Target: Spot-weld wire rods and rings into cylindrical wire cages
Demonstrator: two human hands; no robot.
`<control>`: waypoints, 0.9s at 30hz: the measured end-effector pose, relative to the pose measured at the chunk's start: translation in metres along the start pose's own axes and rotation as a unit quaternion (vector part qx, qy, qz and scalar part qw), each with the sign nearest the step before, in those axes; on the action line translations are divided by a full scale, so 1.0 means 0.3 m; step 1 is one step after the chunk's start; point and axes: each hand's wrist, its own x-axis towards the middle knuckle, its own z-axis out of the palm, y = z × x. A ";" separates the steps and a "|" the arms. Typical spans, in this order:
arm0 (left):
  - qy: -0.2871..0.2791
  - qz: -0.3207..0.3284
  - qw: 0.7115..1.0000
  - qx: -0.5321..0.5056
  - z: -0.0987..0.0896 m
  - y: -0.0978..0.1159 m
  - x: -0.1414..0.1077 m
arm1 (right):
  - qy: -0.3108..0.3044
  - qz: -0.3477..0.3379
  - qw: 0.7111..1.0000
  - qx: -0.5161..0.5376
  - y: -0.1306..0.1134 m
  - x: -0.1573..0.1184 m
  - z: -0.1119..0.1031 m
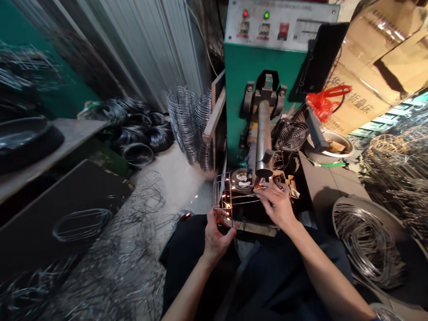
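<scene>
Dark trousers [274, 272] nearest in head view. Left hand [216, 238]: thumb and fingers part-curled, closed on lower end of wire frame [231, 187]. Frame in front of green machine [239, 76], left of steel rod [263, 138]. Right hand [279, 205]: fingertips pinched nearly shut on wire [244, 196], just below rod; whether wire joins frame, cannot tell. Sparks [228, 205] by left fingers. Risks, judged: sparks or hot metal burning 2 bare hands; slack grip letting frame tilt; fingertips trapped if rod drops.
</scene>
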 end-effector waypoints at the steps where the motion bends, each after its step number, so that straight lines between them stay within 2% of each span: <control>1: 0.000 0.000 1.000 0.004 -0.004 0.010 0.005 | 0.007 0.012 1.000 -0.002 -0.002 0.002 0.000; 5: -0.011 0.003 0.999 0.031 -0.024 0.052 0.058 | 0.040 0.051 0.998 -0.015 0.010 0.033 -0.002; 11: -0.037 -0.003 0.999 0.039 -0.038 0.054 0.130 | 0.032 0.036 0.998 0.031 0.064 0.056 -0.006; 14: -0.029 -0.001 0.998 0.062 -0.033 0.040 0.130 | 0.034 0.038 0.998 0.043 0.073 0.025 -0.022; 17: 0.003 0.000 0.995 0.098 -0.028 0.035 0.111 | 0.052 0.058 0.997 0.022 0.078 -0.025 -0.069; 20: 0.020 -0.030 0.997 0.064 -0.042 0.037 0.064 | 0.077 0.119 0.990 0.016 0.120 -0.105 -0.136; 22: -0.001 -0.070 0.997 -0.015 -0.067 0.044 0.018 | 0.089 0.203 0.975 0.026 0.167 -0.175 -0.172; 24: -0.050 -0.137 0.981 -0.125 -0.100 0.058 -0.026 | 0.070 0.301 0.948 0.080 0.204 -0.247 -0.189; 26: -0.108 -0.219 0.943 -0.224 -0.129 0.083 -0.054 | -0.006 0.377 0.902 0.211 0.205 -0.311 -0.182; 27: -0.136 -0.254 0.922 -0.259 -0.140 0.097 -0.058 | -0.058 0.395 0.868 0.296 0.189 -0.338 -0.169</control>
